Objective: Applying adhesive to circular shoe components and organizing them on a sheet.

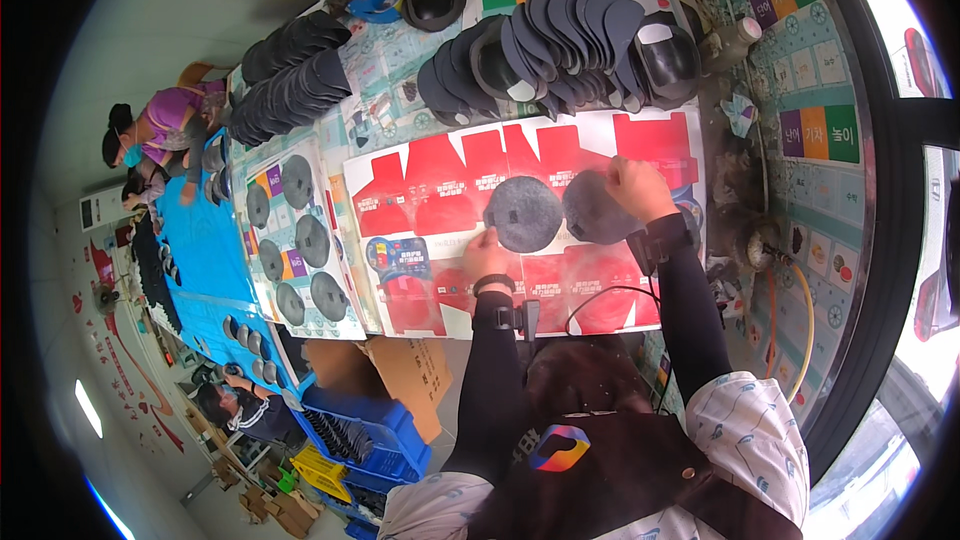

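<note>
Two dark grey, fuzzy round pads lie side by side on a flat red-and-white printed cardboard sheet [480, 292]. My left hand [484, 258] is at the lower left edge of the left pad [527, 216], its fingertips closed together on the rim. Over the upper right edge of the right pad [592, 212] is my right hand [642, 190], with its fingers curled together. Whatever those fingers hold is hidden from view. The left pad has a small darker mark near its middle.
Behind the sheet stand rows of dark curved pieces [570, 35] and more stacks [290, 90]. Several round pads lie on a white board [335, 324] to the left. Blue crates [385, 440] and a cardboard box [415, 380] stand below. Other people work along a blue table [205, 260].
</note>
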`<state>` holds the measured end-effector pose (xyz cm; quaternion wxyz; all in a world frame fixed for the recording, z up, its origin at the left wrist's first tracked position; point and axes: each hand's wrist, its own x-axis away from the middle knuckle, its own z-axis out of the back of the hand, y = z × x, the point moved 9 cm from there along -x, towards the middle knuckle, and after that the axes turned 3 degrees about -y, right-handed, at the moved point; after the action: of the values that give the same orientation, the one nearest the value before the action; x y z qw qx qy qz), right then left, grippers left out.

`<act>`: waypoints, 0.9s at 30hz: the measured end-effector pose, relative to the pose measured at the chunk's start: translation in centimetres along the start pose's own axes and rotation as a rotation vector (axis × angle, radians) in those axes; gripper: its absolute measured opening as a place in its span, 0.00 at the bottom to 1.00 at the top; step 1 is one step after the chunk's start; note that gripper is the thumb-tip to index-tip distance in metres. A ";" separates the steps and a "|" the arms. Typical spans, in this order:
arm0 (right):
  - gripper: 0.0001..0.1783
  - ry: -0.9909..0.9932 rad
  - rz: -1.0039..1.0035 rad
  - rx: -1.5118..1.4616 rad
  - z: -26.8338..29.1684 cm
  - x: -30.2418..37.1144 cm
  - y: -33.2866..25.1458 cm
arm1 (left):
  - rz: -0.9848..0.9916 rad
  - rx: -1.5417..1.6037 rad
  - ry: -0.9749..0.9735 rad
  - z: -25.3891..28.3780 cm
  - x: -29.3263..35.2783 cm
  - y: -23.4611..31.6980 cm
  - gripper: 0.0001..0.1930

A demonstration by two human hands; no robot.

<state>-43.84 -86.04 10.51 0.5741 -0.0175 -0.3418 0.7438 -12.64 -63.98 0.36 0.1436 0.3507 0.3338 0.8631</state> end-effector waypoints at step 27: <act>0.08 -0.029 0.284 -0.587 -7.4 1.3 -34.3 | -0.084 0.853 0.058 45.0 1.8 -3.0 0.18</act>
<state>-12.31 -77.58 23.44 0.4304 -0.2192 -0.5437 0.6863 17.62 -39.54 23.17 0.0112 0.3402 0.6788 0.6507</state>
